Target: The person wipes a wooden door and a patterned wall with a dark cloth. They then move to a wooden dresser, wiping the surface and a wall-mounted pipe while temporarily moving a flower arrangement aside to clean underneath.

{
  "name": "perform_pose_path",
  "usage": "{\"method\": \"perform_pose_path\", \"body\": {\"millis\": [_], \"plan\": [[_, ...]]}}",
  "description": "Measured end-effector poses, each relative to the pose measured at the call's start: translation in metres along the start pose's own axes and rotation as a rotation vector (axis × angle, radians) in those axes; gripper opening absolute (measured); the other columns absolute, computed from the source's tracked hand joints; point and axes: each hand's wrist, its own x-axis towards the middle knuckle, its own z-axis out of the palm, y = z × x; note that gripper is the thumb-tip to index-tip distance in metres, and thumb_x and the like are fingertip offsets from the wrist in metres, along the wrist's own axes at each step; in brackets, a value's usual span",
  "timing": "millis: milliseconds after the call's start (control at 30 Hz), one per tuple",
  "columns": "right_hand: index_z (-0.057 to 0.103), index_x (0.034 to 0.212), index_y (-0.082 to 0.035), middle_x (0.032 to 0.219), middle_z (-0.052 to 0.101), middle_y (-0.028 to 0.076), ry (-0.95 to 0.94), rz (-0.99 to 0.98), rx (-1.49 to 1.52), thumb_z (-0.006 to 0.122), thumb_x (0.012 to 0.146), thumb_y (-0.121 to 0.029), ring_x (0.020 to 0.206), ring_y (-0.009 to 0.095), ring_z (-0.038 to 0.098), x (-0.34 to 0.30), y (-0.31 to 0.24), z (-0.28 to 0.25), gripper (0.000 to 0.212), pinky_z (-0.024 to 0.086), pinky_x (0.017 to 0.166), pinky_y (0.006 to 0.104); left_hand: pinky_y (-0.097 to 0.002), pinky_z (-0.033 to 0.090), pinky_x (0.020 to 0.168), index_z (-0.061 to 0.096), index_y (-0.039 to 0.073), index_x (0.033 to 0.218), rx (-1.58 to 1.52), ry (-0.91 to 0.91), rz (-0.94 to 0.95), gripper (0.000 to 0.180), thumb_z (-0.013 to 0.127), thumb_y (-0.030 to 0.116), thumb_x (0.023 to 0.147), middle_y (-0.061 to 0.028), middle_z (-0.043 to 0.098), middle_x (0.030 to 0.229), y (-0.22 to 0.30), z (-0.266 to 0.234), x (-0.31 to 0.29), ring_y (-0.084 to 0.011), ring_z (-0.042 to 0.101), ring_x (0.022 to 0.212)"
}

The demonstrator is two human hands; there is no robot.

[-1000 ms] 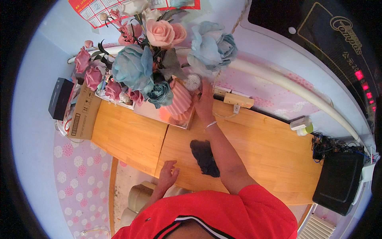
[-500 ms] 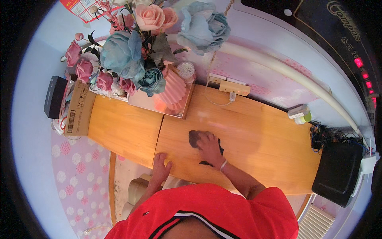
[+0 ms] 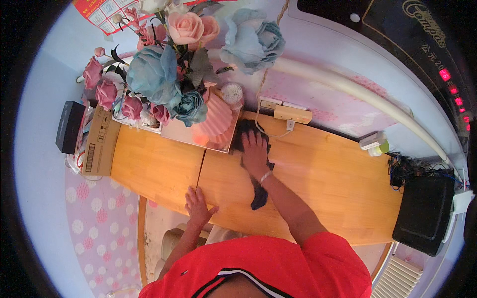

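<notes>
A dark cloth (image 3: 259,197) lies crumpled on the wooden tabletop (image 3: 323,179), its tail trailing toward me. My right hand (image 3: 255,154) is flat on the cloth, fingers spread and pointing to the back of the table, palm down. That hand is just right of the shiny pink tray and near a cable. At the front edge, by the seam between two table sections, rests my left hand (image 3: 199,206), with its fingers on the wood and its thumb held apart. Nothing is in it.
A pink ribbed vase (image 3: 216,121) of artificial flowers (image 3: 151,72) stands on the tray (image 3: 174,130) at back left. Beyond my right hand is a power strip (image 3: 293,113) with a plugged cable. A cardboard box (image 3: 98,144) sits left; a black box (image 3: 425,213) and tangled cables (image 3: 397,169) lie right.
My right hand has slid the cloth away from me and slightly left, up beside the tray. The cloth's tail has stretched out behind it. My left hand stays at the edge, shifted very little.
</notes>
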Motion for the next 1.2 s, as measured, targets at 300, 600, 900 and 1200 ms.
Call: {"method": "perform_pose_path", "body": {"millis": [300,600,900,1200], "plan": [[0.052,0.132,-0.005,0.141,0.047,0.020,0.057,0.116,0.013,0.061,0.084,-0.026,0.130,0.039,0.042,0.021,0.020,0.004,0.053,0.032,0.106,0.0537,-0.0718,0.024,0.105,0.004,0.005,0.155,0.028,-0.101,-0.007,0.120,0.078,0.053,0.075,-0.0270,-0.009,0.160,0.000,0.005,0.010,-0.0553,0.004,0.144],[0.057,0.124,0.000,0.137,0.049,0.022,0.024,0.101,0.042,0.061,0.082,-0.018,0.129,0.042,0.042,-0.012,0.021,-0.012,0.045,0.033,0.106,0.0540,-0.0746,0.021,0.104,-0.005,0.006,0.155,0.047,-0.159,-0.015,0.123,0.074,0.060,0.077,-0.0274,-0.015,0.159,-0.008,0.013,0.014,-0.0560,-0.001,0.144],[0.057,0.125,0.001,0.138,0.049,0.023,0.059,0.182,0.075,0.056,0.086,-0.016,0.128,0.042,0.043,-0.029,0.008,-0.017,0.043,0.032,0.106,0.0544,-0.0703,0.021,0.107,-0.005,0.004,0.155,0.100,-0.192,-0.036,0.124,0.071,0.063,0.077,-0.0287,-0.015,0.158,-0.008,0.008,0.014,-0.0547,0.000,0.145],[0.055,0.130,0.001,0.138,0.049,0.021,0.052,0.200,-0.009,0.054,0.088,-0.019,0.127,0.041,0.043,0.000,0.032,-0.015,0.047,0.029,0.109,0.0545,-0.0744,0.021,0.104,-0.007,0.007,0.155,0.067,-0.193,-0.020,0.125,0.074,0.059,0.077,-0.0278,-0.018,0.158,-0.010,0.013,0.022,-0.0574,-0.005,0.143]]}}
